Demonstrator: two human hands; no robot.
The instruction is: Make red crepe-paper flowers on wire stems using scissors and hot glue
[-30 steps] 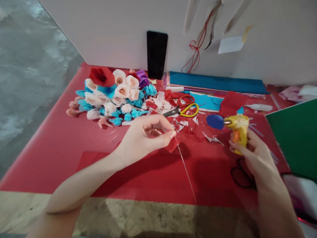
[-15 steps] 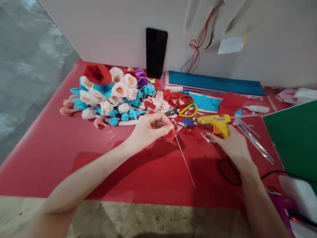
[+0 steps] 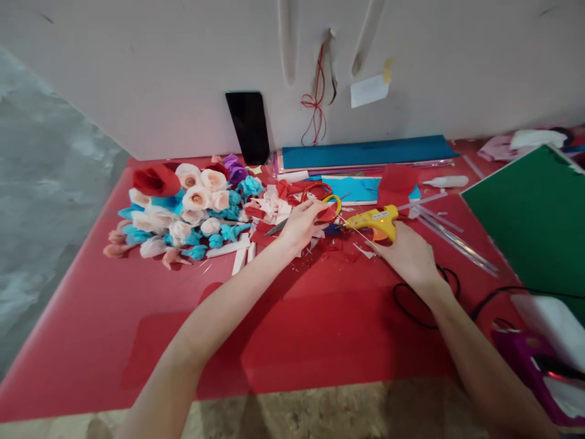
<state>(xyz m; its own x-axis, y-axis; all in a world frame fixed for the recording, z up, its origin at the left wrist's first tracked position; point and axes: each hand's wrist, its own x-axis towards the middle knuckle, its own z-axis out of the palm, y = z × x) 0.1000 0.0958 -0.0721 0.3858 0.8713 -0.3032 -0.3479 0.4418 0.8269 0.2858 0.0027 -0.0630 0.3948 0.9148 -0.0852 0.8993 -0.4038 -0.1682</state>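
Note:
My left hand (image 3: pixel 304 225) is closed, pinching one end of a thin pale wire (image 3: pixel 354 227). A small red paper piece (image 3: pixel 327 213) is by its fingertips. The wire slants down to the right, across the front of a yellow glue gun (image 3: pixel 372 222), and its far end is close to my right thumb. My right hand (image 3: pixel 409 259) is wrapped round the glue gun's handle. The nozzle points left, toward my left fingers. Behind my left hand lie scissors (image 3: pixel 339 202) with red and yellow handles, partly hidden by it.
Crepe paper flowers (image 3: pixel 196 198) are heaped at the left, beside paper scraps (image 3: pixel 274 204). A phone (image 3: pixel 250 128) leans on the wall. Clear glue sticks (image 3: pixel 457 241), a white bottle (image 3: pixel 445 182) and a green board (image 3: pixel 525 213) are at the right. A black cord (image 3: pixel 503 299) crosses the red table (image 3: pixel 100 317).
My left hand has come nearer the glue gun's nozzle. The wire's free end has swung up and right toward my right hand. The whole view has shifted.

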